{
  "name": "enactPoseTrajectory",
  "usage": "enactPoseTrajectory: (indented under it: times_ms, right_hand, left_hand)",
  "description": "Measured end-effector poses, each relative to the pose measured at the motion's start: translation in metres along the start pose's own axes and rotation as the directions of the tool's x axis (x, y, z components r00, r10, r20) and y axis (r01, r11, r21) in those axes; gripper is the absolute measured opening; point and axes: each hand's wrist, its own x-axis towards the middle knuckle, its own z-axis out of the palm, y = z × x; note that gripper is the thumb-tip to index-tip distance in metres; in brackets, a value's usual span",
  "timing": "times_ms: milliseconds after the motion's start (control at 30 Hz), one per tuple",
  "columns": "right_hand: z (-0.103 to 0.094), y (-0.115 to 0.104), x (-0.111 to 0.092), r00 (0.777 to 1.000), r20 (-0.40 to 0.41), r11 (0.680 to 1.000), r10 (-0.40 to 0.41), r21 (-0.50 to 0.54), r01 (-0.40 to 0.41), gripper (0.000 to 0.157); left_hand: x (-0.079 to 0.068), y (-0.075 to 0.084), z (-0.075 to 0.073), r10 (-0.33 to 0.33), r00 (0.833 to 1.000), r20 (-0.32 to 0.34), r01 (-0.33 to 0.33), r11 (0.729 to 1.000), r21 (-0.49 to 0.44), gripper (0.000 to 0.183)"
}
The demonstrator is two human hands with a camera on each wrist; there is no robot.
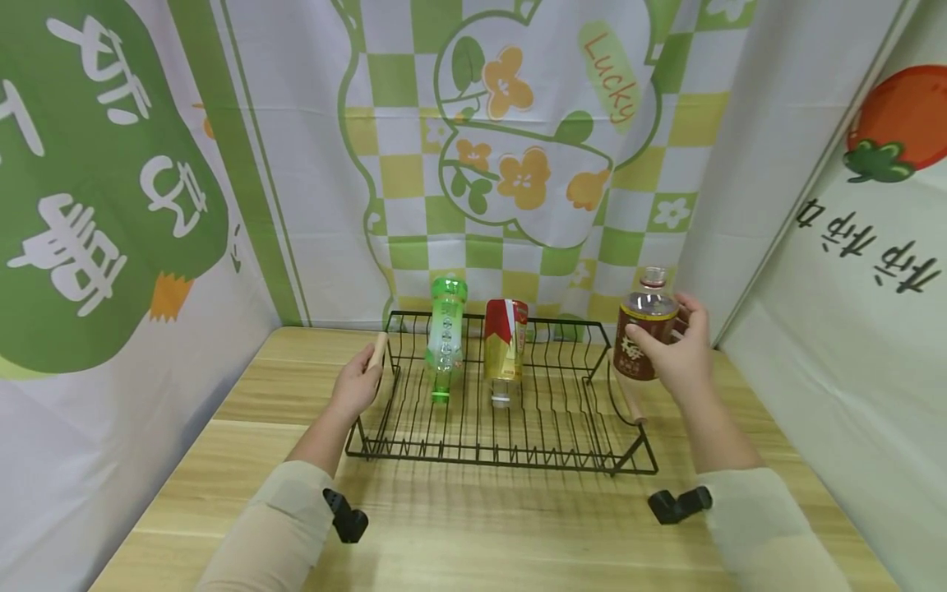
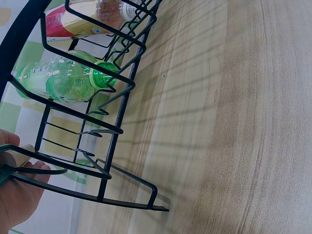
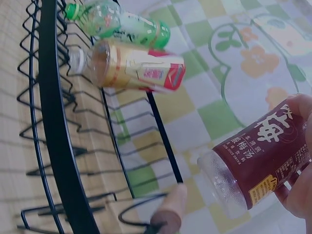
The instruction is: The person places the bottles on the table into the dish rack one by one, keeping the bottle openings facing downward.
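Note:
My right hand (image 1: pixel 684 353) holds a plastic bottle (image 1: pixel 638 349) with a maroon label, its neck up, just above the right end of a black wire dish rack (image 1: pixel 547 469). In the right wrist view the bottle (image 3: pixel 253 161) shows white characters on its label. My left hand (image 1: pixel 357 382) grips the wooden handle (image 1: pixel 378 350) at the rack's left end. Two bottles stand neck down in the rack: a green bottle (image 1: pixel 446 337) and, to its right, a bottle with a red and gold label (image 1: pixel 506 341).
The rack's right wooden handle (image 1: pixel 634 401) lies beneath the held bottle. Under the rack is a wood-grain table (image 1: pixel 473 534). Patterned cloth (image 1: pixel 410 177) hangs behind it, with more cloth on both sides. A black camera mount (image 1: pixel 346 518) sits at each wrist.

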Motion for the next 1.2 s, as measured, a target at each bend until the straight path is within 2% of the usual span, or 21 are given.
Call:
enactPoseTrajectory:
  times_ms: [267,600,767,900,1033,1200]
  right_hand:
    - [0.026,-0.008,-0.011,0.995,0.090,0.999,-0.043,0.006,0.042,0.090]
    - [0.060,0.000,-0.022,0.978,0.202,0.999,-0.043,-0.025,0.049,0.089]
    - [0.071,0.005,-0.027,0.968,0.244,0.994,-0.057,-0.076,0.077,0.088]
    - [0.077,0.007,-0.031,0.960,0.267,0.978,-0.082,-0.162,0.128,0.085]
    - [0.080,0.009,-0.033,0.953,0.278,0.957,-0.122,-0.220,0.187,0.083]
    - [0.084,0.011,-0.036,0.943,0.306,0.967,-0.130,-0.173,0.189,0.083]
  left_hand:
    - [0.000,0.000,0.000,-0.005,1.000,-0.001,0.005,1.000,-0.006,0.057]
    - [-0.001,0.002,0.001,-0.006,1.000,-0.007,0.006,1.000,0.006,0.056]
    - [-0.002,0.003,0.001,-0.004,1.000,0.003,0.004,1.000,0.022,0.057]
    - [-0.002,0.003,0.000,0.005,1.000,0.015,-0.006,1.000,0.025,0.060]
    - [-0.002,0.007,-0.001,0.033,0.999,-0.006,-0.033,0.996,0.089,0.065]
    - [-0.007,0.024,0.002,0.135,0.989,-0.050,-0.123,0.974,0.192,0.067]
